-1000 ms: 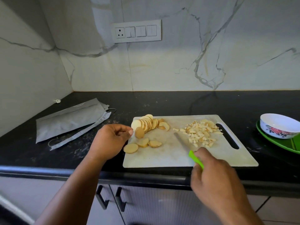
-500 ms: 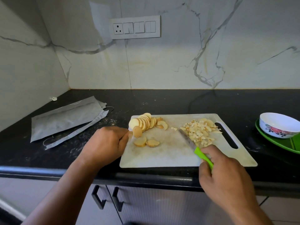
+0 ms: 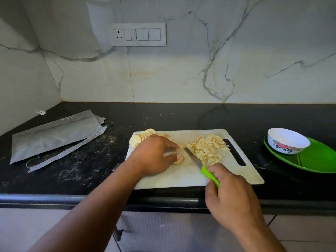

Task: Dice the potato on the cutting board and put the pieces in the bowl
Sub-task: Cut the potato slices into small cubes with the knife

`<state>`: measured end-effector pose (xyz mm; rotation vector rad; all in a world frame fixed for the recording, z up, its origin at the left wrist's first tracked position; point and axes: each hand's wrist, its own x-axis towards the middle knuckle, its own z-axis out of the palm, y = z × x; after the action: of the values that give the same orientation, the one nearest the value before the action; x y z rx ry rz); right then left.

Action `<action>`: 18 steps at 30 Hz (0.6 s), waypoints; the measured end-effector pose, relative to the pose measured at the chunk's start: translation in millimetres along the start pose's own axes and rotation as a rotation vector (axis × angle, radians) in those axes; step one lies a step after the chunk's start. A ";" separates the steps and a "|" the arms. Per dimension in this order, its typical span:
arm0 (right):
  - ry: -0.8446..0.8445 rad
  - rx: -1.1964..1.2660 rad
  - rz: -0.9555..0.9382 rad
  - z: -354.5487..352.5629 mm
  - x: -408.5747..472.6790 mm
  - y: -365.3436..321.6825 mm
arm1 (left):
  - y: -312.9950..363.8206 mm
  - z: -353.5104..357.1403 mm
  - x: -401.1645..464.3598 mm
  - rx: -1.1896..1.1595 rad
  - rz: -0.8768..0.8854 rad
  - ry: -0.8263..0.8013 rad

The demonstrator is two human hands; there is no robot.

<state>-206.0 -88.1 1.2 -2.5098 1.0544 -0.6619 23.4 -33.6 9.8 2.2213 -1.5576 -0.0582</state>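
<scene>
A white cutting board [image 3: 183, 176] lies on the black counter. A fanned row of potato slices [image 3: 140, 136] sits at its far left corner. A heap of diced potato [image 3: 207, 148] fills its right half. My left hand [image 3: 154, 157] rests over a few loose slices [image 3: 179, 160] in the board's middle, fingers curled on them. My right hand [image 3: 231, 197] grips a green-handled knife [image 3: 203, 167], its blade lying flat against the left side of the diced heap. The white floral bowl [image 3: 288, 140] stands to the right, empty as far as I see.
The bowl sits on a green plate [image 3: 314, 159] at the counter's right. A grey pouch [image 3: 54, 135] with a strap lies at the left. A marble wall with a switch panel [image 3: 139, 34] rises behind. Cabinet doors [image 3: 163, 233] are below the counter edge.
My left hand moved from the board's left edge onto the loose slices in the middle. The knife slid forward toward the diced heap.
</scene>
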 end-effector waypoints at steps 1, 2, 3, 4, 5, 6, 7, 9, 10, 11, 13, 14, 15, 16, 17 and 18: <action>0.013 -0.007 -0.009 0.6 -0.7 -0.2 | -2.2 0.8 -2.4 0.013 0.029 -0.034; 0.024 -0.013 -0.022 0.6 -1.8 -1.5 | -3.3 1.9 -4.4 0.012 0.048 -0.047; 0.033 -0.019 -0.041 0.7 -2.8 -2.8 | -4.3 4.0 -5.4 -0.002 0.059 -0.040; 0.040 -0.021 -0.061 1.3 -3.4 -5.0 | -6.8 6.7 -5.3 -0.024 0.066 -0.014; 0.050 -0.017 -0.080 1.6 -3.7 -7.2 | -9.3 9.4 -4.7 -0.051 0.073 0.014; 0.062 -0.014 -0.094 1.6 -3.8 -10.5 | -10.8 11.6 -4.3 -0.073 0.080 0.034; 0.077 -0.023 -0.110 2.5 -3.5 -13.4 | -12.2 13.7 -4.0 -0.090 0.087 0.050; 0.094 -0.082 -0.124 5.5 -2.1 -18.2 | -13.7 16.8 -3.8 -0.105 0.109 0.085; 0.095 -0.119 -0.125 6.6 -1.2 -19.9 | -13.9 18.3 -4.0 -0.103 0.115 0.099; 0.097 -0.157 -0.129 7.2 -0.7 -21.1 | -13.6 19.7 -4.9 -0.095 0.115 0.111; 0.094 -0.219 -0.127 8.1 -0.3 -22.9 | -13.4 22.8 -5.5 -0.069 0.110 0.131; 0.081 -0.229 -0.122 7.9 0.1 -25.0 | -13.4 23.9 -5.8 -0.056 0.107 0.136; 0.071 -0.235 -0.130 8.0 0.2 -27.0 | -13.5 24.9 -6.1 -0.041 0.103 0.139; 0.060 -0.244 -0.141 7.9 0.1 -29.6 | -12.7 25.1 -6.3 -0.027 0.098 0.141; 0.043 -0.267 -0.153 7.4 -0.4 -31.3 | -12.5 25.3 -6.7 -0.018 0.092 0.142; 0.020 -0.295 -0.156 5.4 -2.0 -32.6 | -11.8 24.8 -6.8 -0.020 0.084 0.143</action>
<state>-185.6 -64.2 11.5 -2.8680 1.0362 -0.6127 24.6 -31.9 -18.4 2.0928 -1.5628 0.1070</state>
